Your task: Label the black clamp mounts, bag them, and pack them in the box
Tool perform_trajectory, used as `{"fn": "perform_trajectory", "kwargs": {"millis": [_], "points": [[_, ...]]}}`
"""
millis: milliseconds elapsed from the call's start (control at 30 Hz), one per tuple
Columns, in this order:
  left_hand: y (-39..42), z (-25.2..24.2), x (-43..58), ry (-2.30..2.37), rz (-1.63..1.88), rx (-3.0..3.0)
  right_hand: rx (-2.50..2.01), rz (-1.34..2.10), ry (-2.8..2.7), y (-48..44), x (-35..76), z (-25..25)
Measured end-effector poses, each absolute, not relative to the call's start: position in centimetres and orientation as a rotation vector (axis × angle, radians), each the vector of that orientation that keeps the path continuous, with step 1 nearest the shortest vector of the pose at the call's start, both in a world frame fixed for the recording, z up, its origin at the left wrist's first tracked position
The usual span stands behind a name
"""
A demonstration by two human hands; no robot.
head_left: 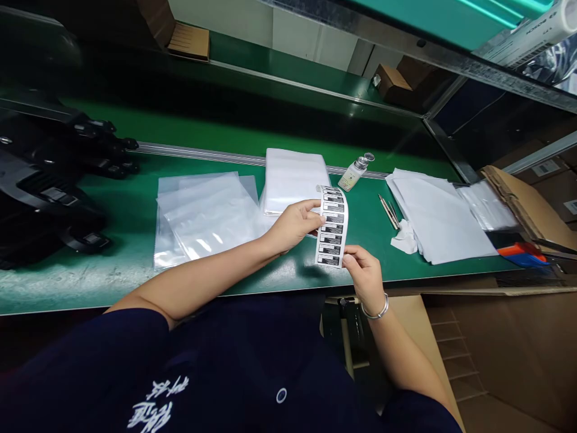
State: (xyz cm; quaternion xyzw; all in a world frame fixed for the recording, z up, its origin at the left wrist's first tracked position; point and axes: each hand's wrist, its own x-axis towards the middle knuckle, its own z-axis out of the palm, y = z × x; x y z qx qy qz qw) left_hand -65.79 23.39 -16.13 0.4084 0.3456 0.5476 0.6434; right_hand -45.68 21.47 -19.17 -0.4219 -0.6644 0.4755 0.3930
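Observation:
A strip of labels [332, 231], white with several black printed blocks, hangs between my two hands above the front of the green bench. Pinched on its left edge is my left hand [297, 225], thumb in front. My right hand [364, 270], with a silver bangle at the wrist, grips the strip's lower right corner between thumb and fingers. Just behind the strip lies a thick stack of clear plastic bags [295, 174]. More loose clear bags [202, 210] spread out to the left, partly under my left forearm.
A small bottle [354, 172] stands behind the strip. Tweezers [390, 211], crumpled tissue [406, 237] and white sheets [439, 213] lie to the right. Black equipment [49, 186] occupies the left end. An open cardboard box [532, 204] sits at far right; a metal-edged shelf [419, 48] hangs overhead.

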Motion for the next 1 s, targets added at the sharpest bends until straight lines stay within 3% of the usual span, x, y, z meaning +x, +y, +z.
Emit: {"fn": "perform_trajectory", "kwargs": {"millis": [167, 367, 500, 700, 867, 1000], "points": [[23.4, -16.9, -66.3, 0.847, 1.217, 1.020, -1.131, 1.260, -1.650, 22.2, -45.4, -18.4], [23.9, -17.2, -69.0, 1.259, 1.677, 1.410, -1.197, 1.337, -2.006, 24.6, -42.4, -14.3], [23.4, -15.3, -69.4, 1.359, 1.263, 1.832, -1.133, 1.292, -2.353, 26.6, -41.6, -11.7], [22.1, -12.6, -68.5, 1.439, 1.075, 1.946, -0.932, 1.215, -2.775, 28.6, -42.8, -9.9], [23.1, -14.1, -66.0, 0.956, 0.544, 1.867, -0.753, 1.295, -2.729, 29.3, -44.5, -10.0], [24.0, -16.5, -64.6, 0.960, 0.662, 1.430, -0.941, 0.971, -2.366, 29.2, -43.8, -10.0]]}}
